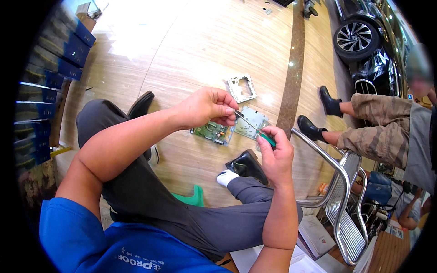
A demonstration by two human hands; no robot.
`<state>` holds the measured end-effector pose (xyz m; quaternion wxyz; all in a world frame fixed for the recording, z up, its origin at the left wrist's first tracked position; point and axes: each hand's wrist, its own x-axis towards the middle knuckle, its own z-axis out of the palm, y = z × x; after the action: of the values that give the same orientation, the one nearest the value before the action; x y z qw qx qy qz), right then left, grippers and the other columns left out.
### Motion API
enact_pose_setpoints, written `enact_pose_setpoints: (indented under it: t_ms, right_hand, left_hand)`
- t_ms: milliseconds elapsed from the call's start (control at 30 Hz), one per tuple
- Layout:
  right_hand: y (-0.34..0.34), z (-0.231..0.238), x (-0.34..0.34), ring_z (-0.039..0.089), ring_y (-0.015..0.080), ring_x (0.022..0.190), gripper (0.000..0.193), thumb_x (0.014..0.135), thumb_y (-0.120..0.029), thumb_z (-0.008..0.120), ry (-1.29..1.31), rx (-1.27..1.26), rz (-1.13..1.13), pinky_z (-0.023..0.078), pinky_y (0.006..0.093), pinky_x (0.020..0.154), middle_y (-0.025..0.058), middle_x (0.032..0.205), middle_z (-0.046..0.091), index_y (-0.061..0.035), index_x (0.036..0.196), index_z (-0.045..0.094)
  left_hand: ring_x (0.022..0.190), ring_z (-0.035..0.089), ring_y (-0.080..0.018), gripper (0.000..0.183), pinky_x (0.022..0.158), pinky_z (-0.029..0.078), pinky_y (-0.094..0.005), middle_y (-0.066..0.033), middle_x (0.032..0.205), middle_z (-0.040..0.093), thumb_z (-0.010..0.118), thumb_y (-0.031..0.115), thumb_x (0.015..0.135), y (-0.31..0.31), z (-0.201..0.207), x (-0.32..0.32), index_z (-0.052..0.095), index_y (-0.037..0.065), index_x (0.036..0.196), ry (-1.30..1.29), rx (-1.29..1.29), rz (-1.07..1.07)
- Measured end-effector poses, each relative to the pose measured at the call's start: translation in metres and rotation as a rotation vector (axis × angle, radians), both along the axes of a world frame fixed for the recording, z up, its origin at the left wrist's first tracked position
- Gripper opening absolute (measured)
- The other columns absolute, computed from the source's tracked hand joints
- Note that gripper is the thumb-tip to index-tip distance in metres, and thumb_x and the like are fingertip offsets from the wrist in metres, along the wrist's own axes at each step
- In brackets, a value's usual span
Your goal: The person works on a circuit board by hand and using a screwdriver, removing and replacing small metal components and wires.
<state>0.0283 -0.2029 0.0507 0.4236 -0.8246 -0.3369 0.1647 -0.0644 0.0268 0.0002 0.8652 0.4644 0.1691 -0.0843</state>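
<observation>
My right hand [277,157] is closed around the green handle of a screwdriver [266,137]. Its thin shaft slants up and left toward my left hand [211,109], whose fingers pinch a small dark piece [238,113] at the shaft's far end. What that piece is I cannot make out. Below my hands a green circuit board [211,131] lies on the floor, partly covered by my left hand. Beside it is a flat silvery metal plate with holes [248,123]. A white rectangular frame with an opening [235,86] lies farther off.
Blue boxes [43,123] are stacked along the left. A green plastic stool [195,198] shows beneath my legs. At right stands a metal bench [339,204], with a person in camouflage shorts [375,123] near it. A black car [380,63] is parked at the upper right.
</observation>
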Motion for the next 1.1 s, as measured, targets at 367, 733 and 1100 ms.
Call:
enact_pose_setpoints:
  t_ms: [367, 733, 1100]
  right_hand:
    - [-0.004, 0.004, 0.001, 0.063, 0.0212, 0.072, 0.019, 0.087, -0.003, 0.069, -0.167, 0.013, 0.050, 0.049, 0.0306, 0.064, 0.0119, 0.085, 0.064, 0.0000, 0.106, 0.065]
    - [-0.005, 0.013, -0.002, 0.064, 0.0220, 0.073, 0.019, 0.087, 0.001, 0.067, -0.286, 0.134, 0.023, 0.050, 0.0300, 0.064, 0.0112, 0.088, 0.065, -0.0014, 0.106, 0.068]
    - [-0.003, 0.010, -0.008, 0.065, 0.0245, 0.072, 0.025, 0.083, 0.000, 0.072, -0.386, 0.141, 0.100, 0.052, 0.0323, 0.063, 0.0113, 0.087, 0.065, -0.0035, 0.108, 0.069]
  left_hand:
    - [0.082, 0.069, -0.0165, 0.014, 0.079, 0.058, -0.0292, -0.0058, 0.087, 0.066, 0.057, 0.015, 0.100, -0.005, 0.000, 0.000, 0.061, 0.002, 0.103, 0.022, 0.049, -0.043]
    - [0.069, 0.061, -0.0174, 0.027, 0.073, 0.056, -0.0371, -0.0041, 0.078, 0.059, 0.045, 0.026, 0.106, -0.010, -0.011, 0.002, 0.055, 0.006, 0.091, 0.045, -0.199, 0.011]
    - [0.068, 0.062, -0.0184, 0.027, 0.073, 0.057, -0.0380, -0.0030, 0.075, 0.060, 0.047, 0.027, 0.105, -0.015, -0.015, 0.001, 0.057, 0.007, 0.091, 0.058, -0.272, 0.019]
